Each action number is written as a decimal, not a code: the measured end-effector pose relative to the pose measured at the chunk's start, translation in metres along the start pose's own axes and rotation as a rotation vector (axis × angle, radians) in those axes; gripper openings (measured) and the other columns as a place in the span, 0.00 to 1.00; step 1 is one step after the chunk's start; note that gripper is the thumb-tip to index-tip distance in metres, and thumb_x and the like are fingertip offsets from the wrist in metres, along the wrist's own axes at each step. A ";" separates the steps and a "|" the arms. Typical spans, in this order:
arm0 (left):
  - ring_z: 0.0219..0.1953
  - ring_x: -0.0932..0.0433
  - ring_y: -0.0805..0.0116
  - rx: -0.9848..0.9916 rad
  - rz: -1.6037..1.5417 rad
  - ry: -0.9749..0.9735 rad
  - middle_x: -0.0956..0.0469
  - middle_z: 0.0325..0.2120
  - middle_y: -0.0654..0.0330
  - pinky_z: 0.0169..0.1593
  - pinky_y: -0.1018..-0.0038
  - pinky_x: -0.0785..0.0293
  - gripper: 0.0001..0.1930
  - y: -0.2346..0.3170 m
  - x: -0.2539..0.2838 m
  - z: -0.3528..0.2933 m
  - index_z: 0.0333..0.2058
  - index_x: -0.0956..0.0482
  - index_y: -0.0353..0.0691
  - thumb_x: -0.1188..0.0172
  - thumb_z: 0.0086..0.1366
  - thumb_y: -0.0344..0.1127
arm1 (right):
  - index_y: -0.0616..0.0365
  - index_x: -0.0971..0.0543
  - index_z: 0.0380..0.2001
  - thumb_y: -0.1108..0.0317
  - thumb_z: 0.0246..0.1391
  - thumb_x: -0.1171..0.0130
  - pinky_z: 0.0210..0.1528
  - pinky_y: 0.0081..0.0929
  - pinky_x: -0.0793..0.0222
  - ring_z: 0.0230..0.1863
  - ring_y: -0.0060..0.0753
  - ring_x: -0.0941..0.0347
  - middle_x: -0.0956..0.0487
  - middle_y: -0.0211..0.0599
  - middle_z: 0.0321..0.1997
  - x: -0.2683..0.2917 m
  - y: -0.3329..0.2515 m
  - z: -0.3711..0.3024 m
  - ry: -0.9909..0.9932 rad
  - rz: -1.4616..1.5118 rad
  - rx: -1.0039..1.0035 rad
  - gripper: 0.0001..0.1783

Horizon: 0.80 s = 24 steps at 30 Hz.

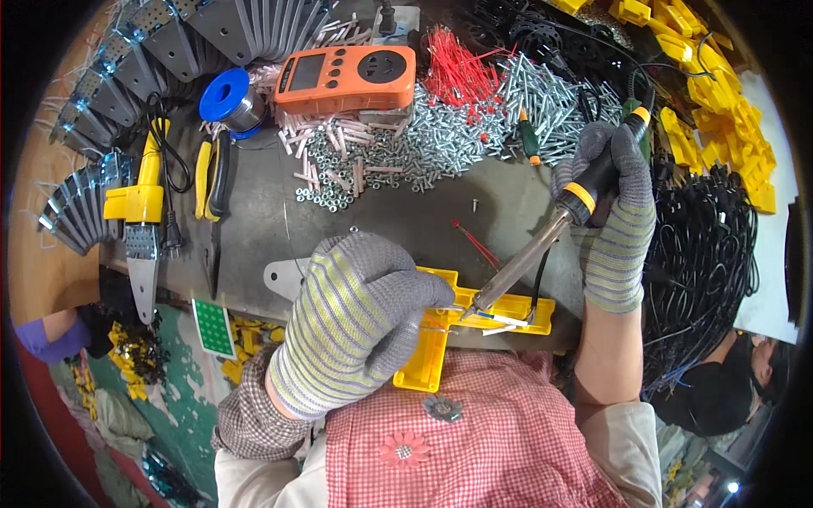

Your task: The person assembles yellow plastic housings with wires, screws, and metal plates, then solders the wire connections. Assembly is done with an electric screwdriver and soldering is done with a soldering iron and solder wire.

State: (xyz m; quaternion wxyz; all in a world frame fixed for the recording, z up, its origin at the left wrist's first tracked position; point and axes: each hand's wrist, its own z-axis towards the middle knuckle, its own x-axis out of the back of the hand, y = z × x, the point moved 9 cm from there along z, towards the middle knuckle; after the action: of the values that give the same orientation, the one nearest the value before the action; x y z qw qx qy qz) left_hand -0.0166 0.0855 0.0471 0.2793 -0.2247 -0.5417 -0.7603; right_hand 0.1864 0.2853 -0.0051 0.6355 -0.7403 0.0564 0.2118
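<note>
My right hand (614,190), in a grey striped glove, is closed round the handle of a soldering iron (529,254). The iron slants down to the left, its tip at the wires inside a yellow plastic housing (421,360) at the table's near edge. My left hand (356,313), gloved too, is closed at the housing's left side, its fingertips pinching a thin wire close to the iron's tip. White-sleeved wire (506,320) and a black cable lie in the housing's right arm. My left fingers partly hide the housing.
Beyond my hands lie heaped screws (432,140), nuts (326,196), red wires (461,72) and an orange meter (343,78). Left are a solder spool (227,100), pliers (212,190) and a yellow-handled tool (146,203). Black cables (699,254) and yellow housings (720,102) fill the right.
</note>
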 end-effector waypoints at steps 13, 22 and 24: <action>0.36 0.21 0.60 0.094 0.017 0.100 0.21 0.36 0.58 0.43 0.64 0.25 0.14 0.004 0.000 -0.041 0.40 0.15 0.42 0.24 0.56 0.27 | 0.54 0.17 0.45 0.54 0.69 0.34 0.35 0.24 0.23 0.33 0.22 0.22 0.17 0.29 0.38 0.011 -0.015 0.012 0.042 -0.123 0.039 0.15; 0.35 0.22 0.59 0.075 0.037 0.054 0.22 0.34 0.60 0.41 0.62 0.26 0.13 0.002 -0.012 -0.040 0.37 0.14 0.43 0.24 0.53 0.30 | 0.53 0.14 0.43 0.51 0.69 0.40 0.38 0.20 0.26 0.35 0.18 0.23 0.18 0.26 0.36 -0.017 0.024 -0.006 -0.024 -0.319 -0.080 0.17; 0.35 0.22 0.59 0.078 0.030 0.066 0.21 0.35 0.60 0.41 0.62 0.26 0.13 0.002 -0.012 -0.042 0.37 0.14 0.43 0.24 0.53 0.30 | 0.53 0.13 0.43 0.50 0.69 0.39 0.38 0.18 0.27 0.34 0.18 0.24 0.19 0.26 0.36 -0.018 0.024 -0.007 -0.016 -0.316 -0.048 0.18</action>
State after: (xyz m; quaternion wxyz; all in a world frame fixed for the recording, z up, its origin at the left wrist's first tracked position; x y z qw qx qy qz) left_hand -0.0079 0.0473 0.0271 0.3168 -0.1964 -0.5581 -0.7413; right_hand 0.1632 0.2704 -0.0191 0.6433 -0.7534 -0.0709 0.1165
